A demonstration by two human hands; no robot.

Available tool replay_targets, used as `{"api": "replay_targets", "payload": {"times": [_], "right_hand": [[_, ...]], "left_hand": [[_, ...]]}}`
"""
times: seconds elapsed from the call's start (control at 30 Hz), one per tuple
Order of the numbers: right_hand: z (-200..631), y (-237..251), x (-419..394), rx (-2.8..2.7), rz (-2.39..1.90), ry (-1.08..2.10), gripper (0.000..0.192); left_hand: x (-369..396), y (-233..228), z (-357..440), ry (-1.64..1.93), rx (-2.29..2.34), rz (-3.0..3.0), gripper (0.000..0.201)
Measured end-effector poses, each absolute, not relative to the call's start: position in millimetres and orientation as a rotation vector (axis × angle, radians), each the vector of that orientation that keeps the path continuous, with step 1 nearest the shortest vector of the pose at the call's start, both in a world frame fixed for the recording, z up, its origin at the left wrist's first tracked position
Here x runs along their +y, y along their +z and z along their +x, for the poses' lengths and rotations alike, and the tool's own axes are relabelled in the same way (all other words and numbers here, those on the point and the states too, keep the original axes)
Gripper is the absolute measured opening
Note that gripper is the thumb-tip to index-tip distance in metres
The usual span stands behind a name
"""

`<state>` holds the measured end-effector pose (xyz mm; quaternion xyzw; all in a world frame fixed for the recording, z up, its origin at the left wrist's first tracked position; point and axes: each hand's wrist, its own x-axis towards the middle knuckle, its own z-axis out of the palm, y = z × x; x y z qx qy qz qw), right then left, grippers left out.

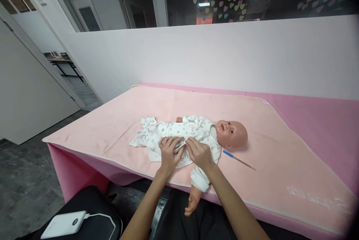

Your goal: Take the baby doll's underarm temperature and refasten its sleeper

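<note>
A baby doll (pixel 232 134) lies on its back on a pink blanket (pixel 117 120), head to the right, dressed in a white printed romper (pixel 157 131). My left hand (pixel 169 153) and my right hand (pixel 199 153) rest side by side on the doll's belly, both pinching the front edge of the romper. One doll arm (pixel 193 195) hangs over the near table edge. A thin thermometer with a blue end (pixel 239 160) lies on the blanket just right of my right hand, below the doll's head.
The blanket covers a pink-draped table (pixel 322 120) against a white partition wall (pixel 213 57). A white power bank with a cable (pixel 65 224) sits on a black seat at lower left. An open doorway and grey floor lie to the left.
</note>
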<state>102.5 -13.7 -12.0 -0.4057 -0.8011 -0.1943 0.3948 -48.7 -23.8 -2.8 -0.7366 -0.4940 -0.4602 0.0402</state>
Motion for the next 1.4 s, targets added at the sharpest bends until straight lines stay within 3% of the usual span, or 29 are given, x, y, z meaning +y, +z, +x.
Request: {"api": "replay_targets", "payload": {"times": [0.37, 0.87, 1.2, 1.4], "right_hand": [[99, -8, -13, -2.019, -1.169, -0.433, 0.022], [102, -10, -14, -2.026, -1.198, -0.328, 0.022], [104, -12, -16, -2.006, -1.145, -0.306, 0.024], [103, -13, -15, -2.032, -1.126, -0.313, 0.024]], "left_hand": [[-24, -2, -46, -1.415, -1.521, -2.255, 0.013], [-29, -1, -38, -1.118, -1.520, -2.234, 0.018], [-33, -3, -42, -1.209, -1.355, -2.046, 0.009], [-35, 1, -43, -1.136, -1.412, -2.130, 0.015]]}}
